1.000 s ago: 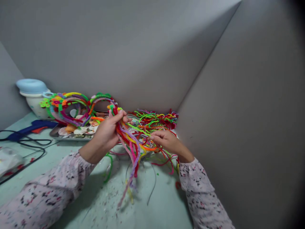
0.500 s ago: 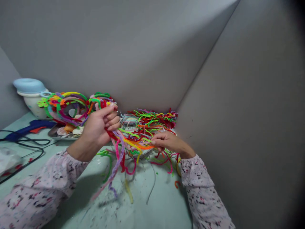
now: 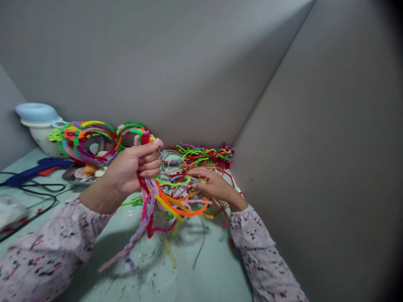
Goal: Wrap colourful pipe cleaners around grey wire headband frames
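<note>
Head view: the left hand [image 3: 130, 167] has its fingers clenched around a bundle of fuzzy strands [image 3: 151, 201], whose short ends stand above the fist and whose long, loose tails fan out beneath it, over the tabletop [image 3: 201, 279]. Before the right hand [image 3: 215, 184], the fingers are slightly parted at the end of a lime-green strand [image 3: 176, 183]; whether they pinch it cannot be told. Beyond the right fingers lies a tangled pile of similar strands [image 3: 206, 157]; beyond the left fingers, to their left, are fuzzy looped bands [image 3: 94, 123]. The strands are probably very light, soft-piled and bendable, hardly slippery, and apt to snag on one another. The bundle is best gripped firmly where it gathers at the fist, a single strand near its free tip.
</note>
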{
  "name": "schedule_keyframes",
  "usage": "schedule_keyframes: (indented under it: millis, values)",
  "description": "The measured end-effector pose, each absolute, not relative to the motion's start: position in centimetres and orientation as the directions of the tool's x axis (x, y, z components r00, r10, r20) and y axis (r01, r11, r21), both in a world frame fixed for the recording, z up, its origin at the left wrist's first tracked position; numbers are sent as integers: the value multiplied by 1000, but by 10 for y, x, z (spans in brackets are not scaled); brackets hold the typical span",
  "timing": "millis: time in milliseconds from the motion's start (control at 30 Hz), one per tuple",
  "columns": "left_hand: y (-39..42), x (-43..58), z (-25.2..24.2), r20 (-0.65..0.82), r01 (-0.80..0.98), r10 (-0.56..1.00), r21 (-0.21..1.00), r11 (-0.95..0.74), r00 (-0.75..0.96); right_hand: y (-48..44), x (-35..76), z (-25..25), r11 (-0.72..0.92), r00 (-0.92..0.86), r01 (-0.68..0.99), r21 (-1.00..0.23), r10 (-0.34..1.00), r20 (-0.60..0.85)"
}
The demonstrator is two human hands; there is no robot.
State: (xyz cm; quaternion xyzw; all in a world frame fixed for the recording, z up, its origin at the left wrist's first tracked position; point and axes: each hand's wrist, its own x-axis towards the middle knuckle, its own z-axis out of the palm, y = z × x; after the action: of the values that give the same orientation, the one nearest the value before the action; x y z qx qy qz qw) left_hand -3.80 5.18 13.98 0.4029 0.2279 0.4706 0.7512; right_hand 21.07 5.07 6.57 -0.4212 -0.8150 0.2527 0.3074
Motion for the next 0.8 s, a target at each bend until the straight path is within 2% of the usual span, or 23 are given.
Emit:
schedule_keyframes:
  millis: [167, 267, 333, 433, 533, 700, 800]
  values:
    - [50, -39, 141, 23, -486, 868, 836, 255, 495, 49, 202, 51, 542, -702, 509, -669, 711, 41]
    - [51, -43, 144, 11, -452, 843, 848, 277, 537, 52, 203, 40, 574, -719, 540, -616, 695, 18]
    - [51, -46, 146, -1, -426, 812, 851, 306, 583, 53, 203, 34, 592, -707, 567, -573, 707, 30]
    - [50, -49, 147, -12, -404, 777, 849, 341, 629, 55, 202, 30, 561, -689, 594, -577, 725, -5]
    - [48, -47, 144, -39, -374, 772, 858, 351, 635, 55, 209, 38, 477, -645, 601, -642, 763, -36]
    - [53, -31, 129, -172, -370, 780, 805, 463, 601, 52, 231, 66, 327, -410, 519, -789, 906, 106]
    - [57, -23, 120, -245, -355, 775, 780, 514, 583, 49, 234, 74, 275, -333, 428, -861, 933, 132]
